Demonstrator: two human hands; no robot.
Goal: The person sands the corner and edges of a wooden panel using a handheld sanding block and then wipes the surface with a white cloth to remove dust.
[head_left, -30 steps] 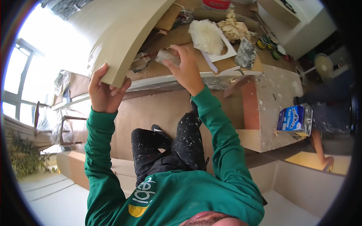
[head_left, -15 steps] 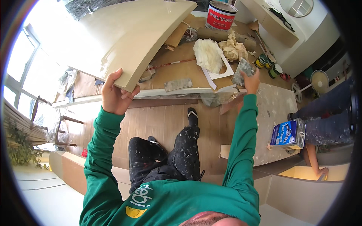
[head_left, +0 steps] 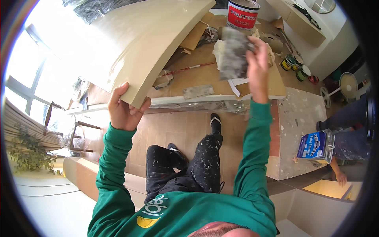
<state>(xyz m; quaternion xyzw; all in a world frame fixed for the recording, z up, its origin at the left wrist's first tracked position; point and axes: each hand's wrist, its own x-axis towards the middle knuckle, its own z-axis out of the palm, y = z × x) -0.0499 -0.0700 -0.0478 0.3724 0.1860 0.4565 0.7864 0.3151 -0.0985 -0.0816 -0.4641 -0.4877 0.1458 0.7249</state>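
Note:
My left hand (head_left: 123, 112) grips the near corner of a large beige panel (head_left: 158, 39), thumb on top and fingers curled under its edge. The panel slants from upper right to lower left. In my right hand (head_left: 259, 73) is a flat rectangular plate (head_left: 233, 55), smeared grey and white and blurred by motion. It is raised over the table (head_left: 185, 81), apart from the panel, and hides most of a pale crumpled wad. A second smeared flat plate (head_left: 198, 91) lies near the table's front edge.
A red-and-white tin (head_left: 242, 15) stands at the back. Small dark-and-yellow tins (head_left: 289, 62) and a fan (head_left: 348, 85) are at the right. A blue-and-white can (head_left: 315, 146) sits on a speckled board (head_left: 294, 122). Another person's hand (head_left: 341, 178) rests by an opening at lower right.
My right hand has lifted the smeared plate from the table's right side, up and to the left. My left hand keeps its hold on the panel. The whole view has shifted slightly.

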